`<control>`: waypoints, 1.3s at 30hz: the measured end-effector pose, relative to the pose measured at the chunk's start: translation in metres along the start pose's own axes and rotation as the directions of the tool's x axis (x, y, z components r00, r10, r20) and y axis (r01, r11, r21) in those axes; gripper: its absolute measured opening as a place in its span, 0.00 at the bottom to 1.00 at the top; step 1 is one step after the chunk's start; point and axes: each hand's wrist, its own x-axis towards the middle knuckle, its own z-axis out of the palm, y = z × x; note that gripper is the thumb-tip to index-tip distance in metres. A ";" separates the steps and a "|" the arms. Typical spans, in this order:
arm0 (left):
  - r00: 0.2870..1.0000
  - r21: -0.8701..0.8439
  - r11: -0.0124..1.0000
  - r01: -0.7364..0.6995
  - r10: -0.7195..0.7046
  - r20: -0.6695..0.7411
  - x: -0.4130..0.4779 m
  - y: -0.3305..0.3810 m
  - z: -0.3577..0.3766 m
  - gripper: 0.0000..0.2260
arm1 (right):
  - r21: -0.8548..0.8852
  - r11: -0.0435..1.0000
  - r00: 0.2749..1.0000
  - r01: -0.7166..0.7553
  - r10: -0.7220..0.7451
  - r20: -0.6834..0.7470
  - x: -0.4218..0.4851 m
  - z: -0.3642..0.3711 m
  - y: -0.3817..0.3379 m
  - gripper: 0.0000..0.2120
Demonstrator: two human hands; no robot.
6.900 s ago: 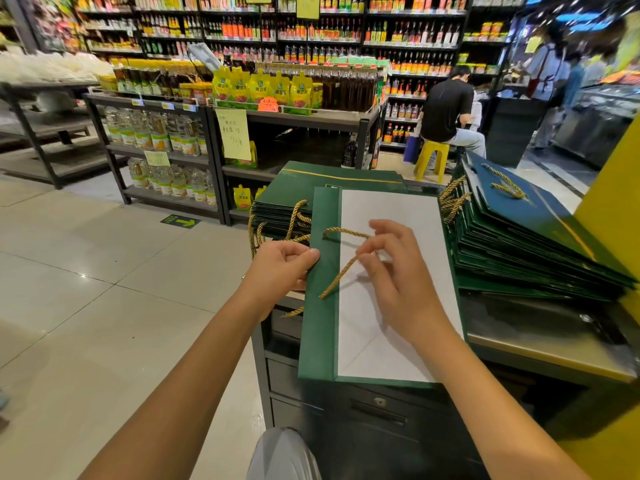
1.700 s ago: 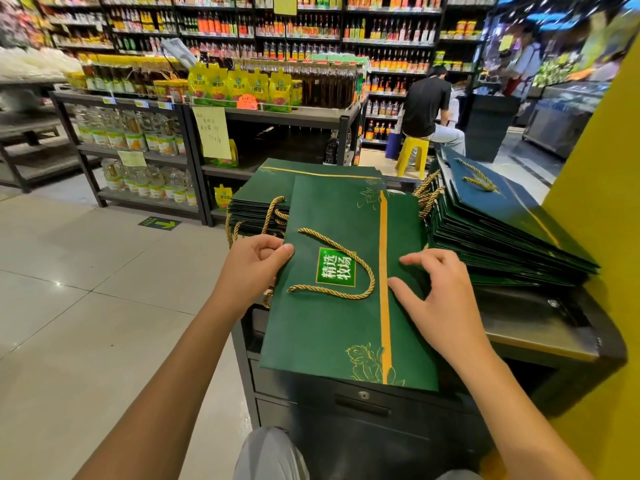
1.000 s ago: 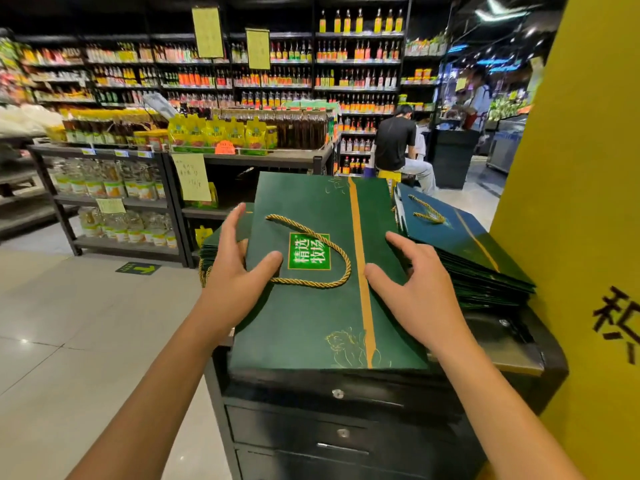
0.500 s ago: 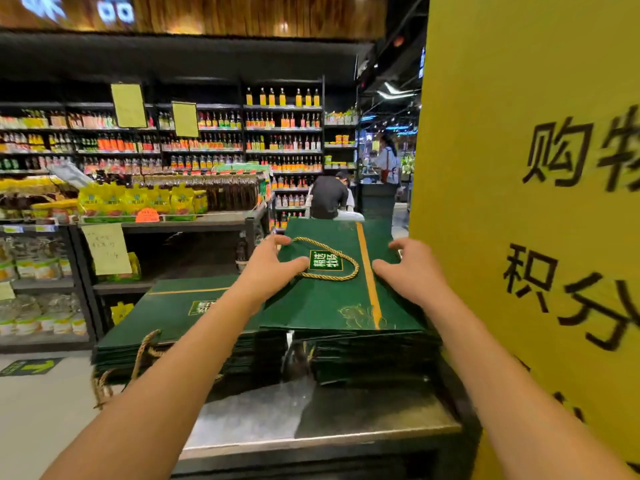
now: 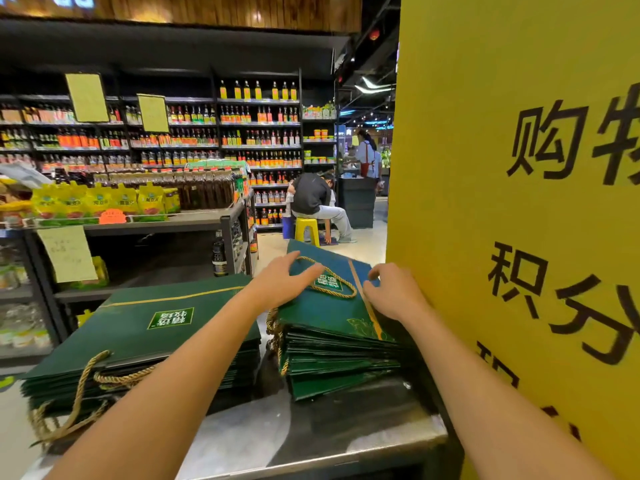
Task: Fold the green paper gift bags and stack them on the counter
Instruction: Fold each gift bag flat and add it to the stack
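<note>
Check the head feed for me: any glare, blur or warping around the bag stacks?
Head view: wide-angle warp bows the far shelves, which look soft, and tilts the yellow sign. Head view: pale glare on the steel counter and a bluish sheen on the top bag. Head view: left hand and right hand are sharp.

Left hand [image 5: 280, 285] and right hand [image 5: 394, 294] rest on top bag [image 5: 325, 315]

Head view looks forward and down, close over the counter [image 5: 311, 441]
</note>
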 end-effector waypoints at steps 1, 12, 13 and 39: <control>1.000 0.012 1.000 -0.011 0.012 -0.014 0.003 0.001 -0.001 0.37 | 0.000 1.000 1.000 0.020 -0.020 0.006 0.001 0.002 0.000 0.17; 0.989 0.446 0.894 -0.051 -0.016 0.145 0.023 -0.007 0.035 0.30 | -0.112 0.985 0.959 0.133 -0.099 0.264 0.021 0.049 0.026 0.34; 0.990 0.438 0.898 -0.047 -0.015 0.138 0.023 -0.010 0.040 0.31 | -0.114 0.985 0.959 0.127 -0.092 0.270 0.022 0.053 0.029 0.34; 0.970 0.319 0.946 -0.058 0.129 -0.205 -0.025 -0.028 -0.028 0.12 | -0.050 0.954 0.955 0.297 -0.296 0.022 0.002 0.018 -0.061 0.15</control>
